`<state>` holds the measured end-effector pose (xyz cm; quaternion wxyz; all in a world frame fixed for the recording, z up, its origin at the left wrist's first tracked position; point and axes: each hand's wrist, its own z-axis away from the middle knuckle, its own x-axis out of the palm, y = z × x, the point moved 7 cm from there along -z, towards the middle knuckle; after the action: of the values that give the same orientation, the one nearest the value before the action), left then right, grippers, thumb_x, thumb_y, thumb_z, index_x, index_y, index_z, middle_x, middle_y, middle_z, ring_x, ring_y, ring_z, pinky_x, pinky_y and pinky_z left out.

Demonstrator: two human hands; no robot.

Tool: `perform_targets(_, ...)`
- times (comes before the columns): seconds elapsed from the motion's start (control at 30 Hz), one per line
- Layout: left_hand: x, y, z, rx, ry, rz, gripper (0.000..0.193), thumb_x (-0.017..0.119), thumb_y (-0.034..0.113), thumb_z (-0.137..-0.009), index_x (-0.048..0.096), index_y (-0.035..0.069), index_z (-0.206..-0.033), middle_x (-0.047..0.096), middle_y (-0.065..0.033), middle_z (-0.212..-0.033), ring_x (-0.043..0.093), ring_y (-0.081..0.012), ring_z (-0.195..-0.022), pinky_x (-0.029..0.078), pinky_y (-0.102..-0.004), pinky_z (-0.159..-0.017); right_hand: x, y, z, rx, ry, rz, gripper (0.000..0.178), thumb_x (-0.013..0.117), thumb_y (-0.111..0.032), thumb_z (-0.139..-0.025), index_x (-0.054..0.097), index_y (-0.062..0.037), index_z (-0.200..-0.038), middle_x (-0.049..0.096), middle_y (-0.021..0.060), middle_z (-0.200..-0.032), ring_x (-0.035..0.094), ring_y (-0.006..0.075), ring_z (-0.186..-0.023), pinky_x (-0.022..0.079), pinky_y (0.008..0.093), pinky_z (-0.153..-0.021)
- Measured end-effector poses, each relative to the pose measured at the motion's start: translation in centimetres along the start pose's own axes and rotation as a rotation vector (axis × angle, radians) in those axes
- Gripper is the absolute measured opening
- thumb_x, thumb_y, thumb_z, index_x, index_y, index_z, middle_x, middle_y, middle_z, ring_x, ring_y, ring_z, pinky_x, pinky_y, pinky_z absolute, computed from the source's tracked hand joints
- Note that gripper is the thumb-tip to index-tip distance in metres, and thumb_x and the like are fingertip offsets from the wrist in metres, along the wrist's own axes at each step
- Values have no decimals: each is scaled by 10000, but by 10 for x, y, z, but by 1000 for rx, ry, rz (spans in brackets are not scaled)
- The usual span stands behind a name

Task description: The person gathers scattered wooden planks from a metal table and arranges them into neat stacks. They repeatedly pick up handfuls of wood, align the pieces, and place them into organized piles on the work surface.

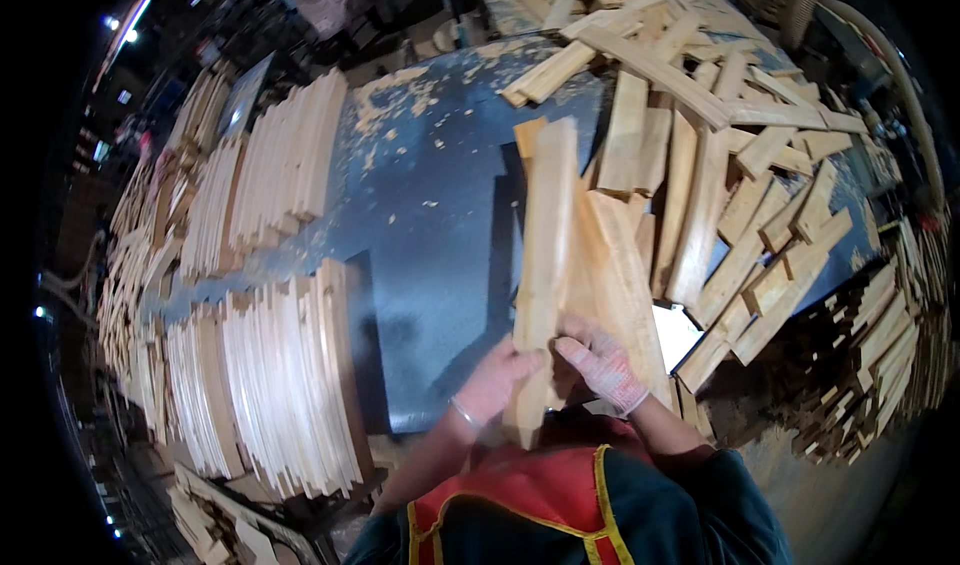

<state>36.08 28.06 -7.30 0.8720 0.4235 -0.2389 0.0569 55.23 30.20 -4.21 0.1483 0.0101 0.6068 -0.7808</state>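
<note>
A pale wooden board (545, 225) stands lengthwise in front of me, its near end close to my apron and its far end pointing away over the table. My left hand (497, 377) is closed on the board's left edge near the lower end, the thumb on its face. Wearing a light, reddish-stained glove, my right hand (604, 367) is closed at the right edge, its curled fingers partly hidden. Just right of this board, a wider yellowish board (622, 275) lies slanting on the pile, partly covered by the held one.
A dark table (425, 295) with wood shavings spreads ahead. Stacked strips stand in rows at the left, near (285, 385) and farther back (290, 160). Loose boards (700, 165) lie in a jumbled heap at the right. More wood pieces (880, 345) are piled low beyond the table's right edge.
</note>
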Motion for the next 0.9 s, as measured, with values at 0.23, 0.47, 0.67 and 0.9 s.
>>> perform_targets(0.23,-129,-25,36,92,385,21,324,690,82,-942,675,14,-1259,711,-45,-1060,669,-162,-964,565,-343,-869,11,-21,-84,27,256,1160,965,805,-481,-777,403,-73,-1554,456,284,-1501,420,460,-1425,359,509,-1180)
perform_targets(0.47,-174,3,156,132,617,-364,298,724,120,-898,663,30,-1176,670,-22,-954,610,-110,-904,519,-297,-816,113,9,-41,-37,29,322,987,811,-264,-781,320,-52,-1611,443,283,-1547,472,384,-1423,403,419,-1173)
perform_targets(0.67,-224,10,236,23,894,-1056,428,657,301,-955,605,66,-1309,717,-211,-1140,679,-420,-1038,526,-490,-940,334,-8,7,177,-508,267,1016,783,-334,-837,235,21,-1615,603,293,-1392,623,371,-1256,456,395,-1109)
perform_targets(0.9,-275,-20,245,293,1094,-1746,784,675,495,-926,468,12,-1507,477,-208,-1556,412,-386,-1452,259,-555,-1231,379,-38,-21,9,-823,115,703,698,-315,-900,443,10,-1470,602,278,-1409,591,384,-1324,468,399,-1066)
